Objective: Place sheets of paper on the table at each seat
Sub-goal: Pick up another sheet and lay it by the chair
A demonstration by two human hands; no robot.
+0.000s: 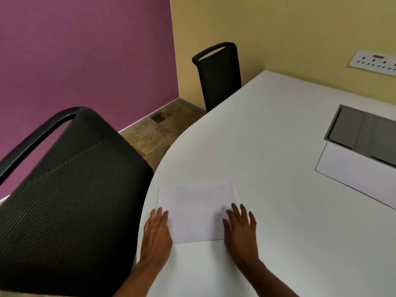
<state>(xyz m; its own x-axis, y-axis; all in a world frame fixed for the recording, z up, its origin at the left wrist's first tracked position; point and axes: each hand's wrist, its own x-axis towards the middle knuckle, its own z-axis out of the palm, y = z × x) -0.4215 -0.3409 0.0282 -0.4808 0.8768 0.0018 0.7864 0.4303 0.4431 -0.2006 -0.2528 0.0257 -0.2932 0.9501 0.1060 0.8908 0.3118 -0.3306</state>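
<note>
Two sheets [196, 213] [351, 170], two chairs [70, 202] [218, 76]

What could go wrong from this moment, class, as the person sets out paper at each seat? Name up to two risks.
1. The sheet lies close to the table's curved edge by the near chair; lifting the left hand and right hand carelessly might drag it off.
2. The far chair has no sheet in front; that seat could be missed.
</note>
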